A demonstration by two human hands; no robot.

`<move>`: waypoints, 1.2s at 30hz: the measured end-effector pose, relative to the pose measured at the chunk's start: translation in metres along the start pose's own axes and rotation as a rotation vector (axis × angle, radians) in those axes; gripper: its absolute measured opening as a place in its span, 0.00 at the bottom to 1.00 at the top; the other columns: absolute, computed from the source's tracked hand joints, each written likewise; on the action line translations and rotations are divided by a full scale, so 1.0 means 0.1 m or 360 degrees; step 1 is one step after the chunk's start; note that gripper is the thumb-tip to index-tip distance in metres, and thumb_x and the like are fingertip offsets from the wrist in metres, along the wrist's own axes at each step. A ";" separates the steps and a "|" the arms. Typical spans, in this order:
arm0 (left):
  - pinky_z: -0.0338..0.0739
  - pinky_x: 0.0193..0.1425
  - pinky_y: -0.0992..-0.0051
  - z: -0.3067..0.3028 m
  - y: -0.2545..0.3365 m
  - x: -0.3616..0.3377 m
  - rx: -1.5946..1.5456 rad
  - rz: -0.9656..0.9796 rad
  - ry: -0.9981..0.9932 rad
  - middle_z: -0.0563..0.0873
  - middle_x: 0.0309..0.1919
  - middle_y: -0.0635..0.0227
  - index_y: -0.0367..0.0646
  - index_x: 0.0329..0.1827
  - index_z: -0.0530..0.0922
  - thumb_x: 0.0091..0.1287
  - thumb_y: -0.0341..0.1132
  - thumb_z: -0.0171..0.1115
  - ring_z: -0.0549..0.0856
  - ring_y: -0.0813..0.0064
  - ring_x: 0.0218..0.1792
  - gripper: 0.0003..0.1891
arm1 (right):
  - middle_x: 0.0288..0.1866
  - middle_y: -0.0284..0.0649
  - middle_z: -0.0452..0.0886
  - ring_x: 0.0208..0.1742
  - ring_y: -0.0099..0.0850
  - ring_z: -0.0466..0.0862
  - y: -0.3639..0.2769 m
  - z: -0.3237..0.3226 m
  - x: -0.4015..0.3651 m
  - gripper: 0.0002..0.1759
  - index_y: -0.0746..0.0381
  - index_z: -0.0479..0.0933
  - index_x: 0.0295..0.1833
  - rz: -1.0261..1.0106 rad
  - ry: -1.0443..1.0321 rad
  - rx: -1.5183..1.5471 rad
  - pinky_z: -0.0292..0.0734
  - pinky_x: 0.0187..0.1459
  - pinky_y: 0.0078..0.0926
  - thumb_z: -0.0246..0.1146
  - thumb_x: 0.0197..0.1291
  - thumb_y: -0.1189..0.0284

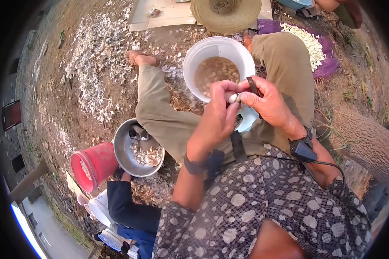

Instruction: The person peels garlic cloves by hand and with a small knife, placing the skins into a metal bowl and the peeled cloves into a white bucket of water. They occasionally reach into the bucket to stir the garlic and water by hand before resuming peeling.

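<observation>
My left hand and my right hand meet over my lap, both pinching a small white garlic clove. My right hand also grips a small dark knife whose blade points up and away. Just beyond my hands stands a white bucket holding cloudy brown water and peeled cloves. My legs in khaki trousers stretch out on either side of it.
A metal bowl with peels and a tipped red bucket lie at my left. White peels litter the dirt. A straw hat, cardboard and a purple cloth with cloves lie beyond. Another person's dark sleeve shows at lower left.
</observation>
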State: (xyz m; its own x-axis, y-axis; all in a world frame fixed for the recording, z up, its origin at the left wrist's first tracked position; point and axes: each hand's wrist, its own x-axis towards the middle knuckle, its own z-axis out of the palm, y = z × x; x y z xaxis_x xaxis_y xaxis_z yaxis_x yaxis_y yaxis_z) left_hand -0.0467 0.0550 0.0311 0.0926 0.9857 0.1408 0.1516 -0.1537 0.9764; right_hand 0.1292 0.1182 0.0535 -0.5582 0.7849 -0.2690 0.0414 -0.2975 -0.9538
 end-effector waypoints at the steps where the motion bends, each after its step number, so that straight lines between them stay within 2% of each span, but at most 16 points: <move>1: 0.77 0.40 0.77 -0.02 0.02 -0.02 0.0008 -0.0058 0.0004 0.77 0.46 0.63 0.38 0.63 0.63 0.72 0.20 0.57 0.78 0.80 0.36 0.19 | 0.42 0.29 0.80 0.44 0.14 0.78 -0.04 0.01 -0.02 0.08 0.65 0.77 0.50 -0.0001 -0.0032 0.0007 0.77 0.46 0.20 0.64 0.72 0.72; 4: 0.79 0.50 0.69 -0.03 0.18 -0.03 -0.0178 -0.0364 0.0051 0.75 0.49 0.59 0.35 0.61 0.66 0.69 0.19 0.60 0.81 0.70 0.44 0.20 | 0.43 0.29 0.79 0.44 0.14 0.79 0.00 0.08 -0.04 0.06 0.65 0.75 0.50 -0.0086 -0.0032 0.0018 0.78 0.46 0.19 0.63 0.73 0.75; 5: 0.79 0.41 0.80 -0.02 0.07 -0.06 -0.0191 -0.0330 0.0071 0.79 0.44 0.66 0.39 0.62 0.68 0.73 0.22 0.57 0.81 0.83 0.37 0.16 | 0.43 0.29 0.79 0.43 0.14 0.78 -0.02 0.10 -0.05 0.06 0.65 0.75 0.50 -0.0104 -0.0028 0.0030 0.78 0.46 0.18 0.63 0.72 0.76; 8: 0.80 0.38 0.79 0.02 0.09 -0.08 -0.0892 -0.0576 0.0092 0.83 0.42 0.66 0.40 0.62 0.69 0.74 0.25 0.58 0.81 0.83 0.37 0.16 | 0.43 0.28 0.78 0.44 0.13 0.78 -0.13 0.07 -0.09 0.06 0.64 0.75 0.50 -0.0099 -0.0004 0.0077 0.77 0.45 0.17 0.62 0.72 0.78; 11: 0.76 0.29 0.82 0.08 0.12 -0.11 -0.1232 -0.0646 0.0251 0.85 0.37 0.67 0.41 0.58 0.73 0.76 0.29 0.60 0.80 0.85 0.27 0.11 | 0.43 0.27 0.77 0.44 0.13 0.78 -0.10 0.04 -0.14 0.06 0.64 0.74 0.51 -0.0166 0.0040 0.0117 0.76 0.45 0.16 0.62 0.71 0.79; 15: 0.73 0.26 0.83 0.10 0.12 -0.13 -0.1127 -0.0813 0.0210 0.85 0.32 0.69 0.41 0.50 0.78 0.76 0.31 0.63 0.78 0.87 0.25 0.06 | 0.43 0.27 0.77 0.43 0.13 0.77 0.03 -0.06 -0.19 0.07 0.63 0.74 0.51 -0.0216 0.0032 -0.0013 0.75 0.44 0.15 0.62 0.71 0.80; 17: 0.71 0.26 0.85 0.12 0.14 -0.13 -0.0992 -0.0892 0.0165 0.84 0.29 0.72 0.40 0.47 0.79 0.76 0.32 0.63 0.77 0.89 0.24 0.05 | 0.44 0.27 0.77 0.42 0.12 0.76 0.10 -0.07 -0.22 0.08 0.63 0.74 0.52 -0.0178 0.0037 0.0103 0.73 0.42 0.14 0.63 0.70 0.79; 21: 0.70 0.28 0.84 0.19 0.02 -0.18 -0.0691 -0.0623 0.0187 0.82 0.26 0.76 0.40 0.45 0.79 0.76 0.30 0.63 0.75 0.90 0.25 0.04 | 0.45 0.27 0.77 0.41 0.12 0.75 0.16 -0.13 -0.21 0.08 0.63 0.74 0.51 -0.0103 0.0018 0.0197 0.72 0.42 0.14 0.63 0.70 0.77; 24: 0.69 0.29 0.83 0.19 0.04 -0.20 -0.0604 -0.0515 0.0213 0.81 0.27 0.77 0.39 0.43 0.79 0.74 0.28 0.63 0.75 0.90 0.25 0.02 | 0.46 0.27 0.77 0.43 0.13 0.75 0.07 -0.18 -0.21 0.08 0.64 0.74 0.52 0.0068 -0.0147 0.0330 0.73 0.46 0.14 0.63 0.71 0.76; 29: 0.71 0.30 0.80 0.28 0.01 -0.15 -0.0377 -0.0266 0.0445 0.80 0.28 0.77 0.40 0.38 0.80 0.70 0.24 0.64 0.76 0.88 0.26 0.02 | 0.47 0.28 0.77 0.44 0.13 0.76 0.21 -0.11 -0.20 0.11 0.65 0.75 0.56 -0.0134 -0.0020 0.0215 0.75 0.46 0.15 0.63 0.71 0.76; 32: 0.67 0.30 0.83 0.28 0.00 -0.13 0.0008 -0.0213 0.0427 0.78 0.27 0.80 0.38 0.40 0.80 0.68 0.23 0.64 0.72 0.90 0.26 0.02 | 0.47 0.28 0.78 0.44 0.12 0.76 0.08 -0.05 -0.29 0.11 0.64 0.75 0.56 -0.0036 0.0021 0.0051 0.75 0.44 0.16 0.63 0.71 0.77; 36: 0.67 0.29 0.82 0.36 0.07 -0.09 0.0145 -0.0312 0.0427 0.78 0.25 0.79 0.39 0.39 0.80 0.67 0.24 0.65 0.72 0.90 0.26 0.02 | 0.45 0.27 0.79 0.41 0.12 0.76 0.10 0.02 -0.31 0.10 0.65 0.76 0.55 -0.0008 0.0171 0.0035 0.76 0.43 0.16 0.63 0.71 0.77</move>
State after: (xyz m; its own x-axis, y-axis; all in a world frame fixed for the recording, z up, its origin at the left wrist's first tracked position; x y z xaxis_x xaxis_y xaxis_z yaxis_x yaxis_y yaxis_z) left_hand -0.0115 0.0427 0.0307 -0.2075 0.9782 0.0018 0.2295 0.0469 0.9722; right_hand 0.1454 0.0892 0.0525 -0.4664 0.8397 -0.2782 0.0201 -0.3044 -0.9523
